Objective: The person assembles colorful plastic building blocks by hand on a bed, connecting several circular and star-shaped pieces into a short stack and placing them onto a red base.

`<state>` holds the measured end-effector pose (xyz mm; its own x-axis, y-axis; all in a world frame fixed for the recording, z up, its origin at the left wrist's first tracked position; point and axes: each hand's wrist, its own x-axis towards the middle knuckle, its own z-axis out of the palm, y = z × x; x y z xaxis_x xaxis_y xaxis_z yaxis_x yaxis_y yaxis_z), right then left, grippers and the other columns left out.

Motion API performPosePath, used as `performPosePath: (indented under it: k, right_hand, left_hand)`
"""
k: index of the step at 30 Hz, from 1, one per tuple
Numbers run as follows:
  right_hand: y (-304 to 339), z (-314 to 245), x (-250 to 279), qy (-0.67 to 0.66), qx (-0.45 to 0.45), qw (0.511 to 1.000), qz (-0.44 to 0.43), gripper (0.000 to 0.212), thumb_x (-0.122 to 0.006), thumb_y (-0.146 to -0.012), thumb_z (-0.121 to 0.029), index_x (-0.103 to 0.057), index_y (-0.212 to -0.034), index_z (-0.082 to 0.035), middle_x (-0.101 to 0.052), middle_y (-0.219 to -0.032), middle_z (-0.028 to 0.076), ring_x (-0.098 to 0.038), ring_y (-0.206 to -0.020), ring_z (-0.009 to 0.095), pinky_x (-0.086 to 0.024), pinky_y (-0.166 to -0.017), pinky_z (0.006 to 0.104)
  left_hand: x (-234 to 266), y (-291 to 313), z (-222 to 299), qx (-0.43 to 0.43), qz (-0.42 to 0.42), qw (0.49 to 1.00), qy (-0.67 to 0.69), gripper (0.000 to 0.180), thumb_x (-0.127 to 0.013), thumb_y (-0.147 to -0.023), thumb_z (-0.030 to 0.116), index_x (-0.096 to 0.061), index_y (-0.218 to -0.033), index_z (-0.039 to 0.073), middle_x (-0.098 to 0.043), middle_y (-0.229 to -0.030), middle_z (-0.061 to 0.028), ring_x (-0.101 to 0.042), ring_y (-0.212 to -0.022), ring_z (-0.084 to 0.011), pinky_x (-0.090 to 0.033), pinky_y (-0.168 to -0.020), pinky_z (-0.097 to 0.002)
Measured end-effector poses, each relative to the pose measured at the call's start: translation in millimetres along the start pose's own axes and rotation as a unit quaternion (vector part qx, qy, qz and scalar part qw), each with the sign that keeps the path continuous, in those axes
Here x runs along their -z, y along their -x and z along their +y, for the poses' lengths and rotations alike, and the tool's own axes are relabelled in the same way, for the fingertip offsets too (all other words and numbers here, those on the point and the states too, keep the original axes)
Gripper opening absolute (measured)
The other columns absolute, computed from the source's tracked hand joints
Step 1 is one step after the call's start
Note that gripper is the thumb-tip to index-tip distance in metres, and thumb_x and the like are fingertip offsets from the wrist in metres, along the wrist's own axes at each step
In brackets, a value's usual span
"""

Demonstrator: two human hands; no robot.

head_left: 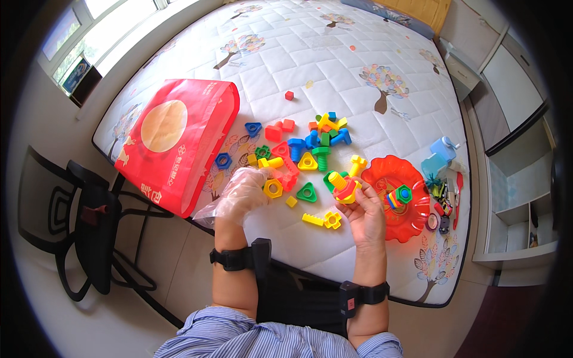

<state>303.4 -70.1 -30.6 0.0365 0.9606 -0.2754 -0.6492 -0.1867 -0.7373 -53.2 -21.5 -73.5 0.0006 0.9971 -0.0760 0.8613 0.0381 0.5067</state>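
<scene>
With the right hand (366,216), pinches a yellow bolt (338,181) carrying a red piece (342,193), at about three o'clock from mid-view, with a scalloped red dish (412,224) at three from it and a green bolt (322,160) at eleven. With the left hand (237,198), at about nine from mid-view in clear plastic (253,179), is just beside a yellow hexagonal nut (266,190) at its two o'clock; cannot tell wide from narrow.

Glossy plastic plate (413,221); left of it, smooth plastic toy bolts (321,151); beneath it, quilted cloth mattress (334,259).
</scene>
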Motion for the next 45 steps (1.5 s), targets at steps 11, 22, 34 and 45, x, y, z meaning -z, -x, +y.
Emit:
performPosePath:
  k: [11, 22, 34, 45]
  right_hand:
    - [6, 4, -12, 0.013, 0.001, 1.000, 0.006, 0.038, -0.077, -0.124, -0.009, -0.073, -0.162, -0.006, -0.079, -0.164, 0.016, -0.084, -0.142, 0.033, -0.076, -0.109, 0.0513]
    - [8, 5, -13, 0.008, 0.001, 1.000, 0.010, 0.039, -0.076, -0.125, -0.009, -0.071, -0.163, -0.006, -0.079, -0.164, 0.018, -0.084, -0.142, 0.034, -0.076, -0.109, 0.0509]
    - [9, 22, -25, 0.060, 0.091, 0.991, -0.074, 0.043, -0.079, -0.124, -0.009, -0.070, -0.165, -0.003, -0.087, -0.150, 0.015, -0.088, -0.137, 0.027, -0.077, -0.112, 0.0486]
    - [22, 4, -34, 0.198, 0.206, 0.950, -0.123, 0.047, -0.086, -0.119, 0.001, -0.077, -0.165, -0.001, -0.081, -0.165, 0.012, -0.079, -0.150, 0.021, -0.066, -0.124, 0.0364]
  left_hand:
    - [-4, -20, 2, -0.012, 0.029, 0.999, -0.038, 0.068, -0.107, -0.097, 0.025, -0.082, -0.158, 0.009, -0.078, -0.154, -0.0121, -0.078, -0.139, -0.0303, -0.064, -0.124, -0.0430]
    - [27, -15, 22, -0.088, 0.082, 0.993, 0.014, 0.075, -0.110, -0.095, 0.030, -0.082, -0.162, 0.010, -0.077, -0.160, -0.0139, -0.078, -0.144, -0.0332, -0.063, -0.127, -0.0447]
    - [26, -26, 77, -0.198, -0.088, 0.901, 0.375, 0.076, -0.110, -0.100, 0.033, -0.080, -0.166, 0.010, -0.082, -0.156, -0.0130, -0.084, -0.131, -0.0263, -0.071, -0.114, -0.0413]
    - [15, -12, 68, -0.331, -0.014, 0.900, 0.284, 0.075, -0.109, -0.102, 0.035, -0.080, -0.168, 0.013, -0.085, -0.145, -0.0120, -0.088, -0.119, -0.0241, -0.072, -0.110, -0.0399]
